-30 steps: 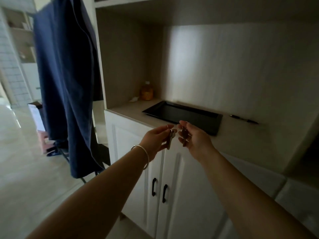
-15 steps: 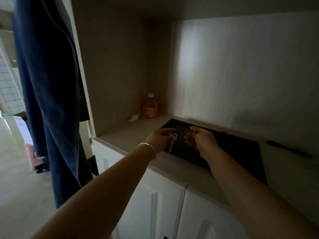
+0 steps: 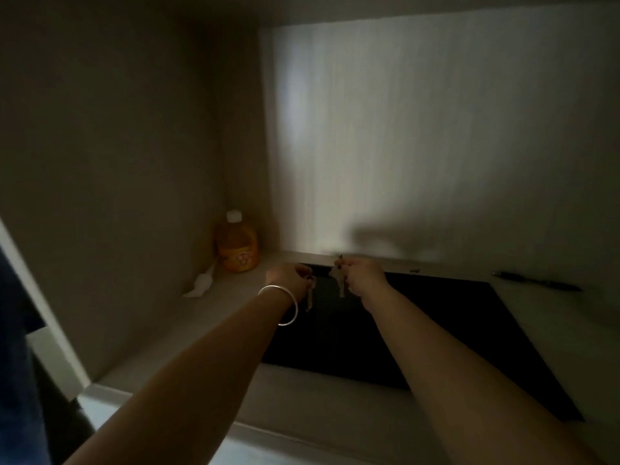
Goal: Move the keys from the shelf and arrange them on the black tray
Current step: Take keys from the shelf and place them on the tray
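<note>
A black tray (image 3: 463,333) lies flat on the pale counter inside a dim cabinet niche. Both my hands hover over its far left corner. My left hand (image 3: 288,280), with a silver bangle on the wrist, pinches a small silver key (image 3: 309,297) that hangs downward. My right hand (image 3: 360,275) pinches another silver key (image 3: 339,283), also hanging down, just right of the first. Both keys hang close above the tray; whether they touch it I cannot tell.
An orange bottle with a white cap (image 3: 237,246) stands in the back left corner, with a white scrap (image 3: 201,285) in front of it. A dark pen (image 3: 536,281) lies on the counter right of the tray. Blue cloth (image 3: 16,330) hangs at far left.
I have come closer to the niche and both hands have moved forward with the keys, from in front of the cabinet doors to over the tray's far left corner.
</note>
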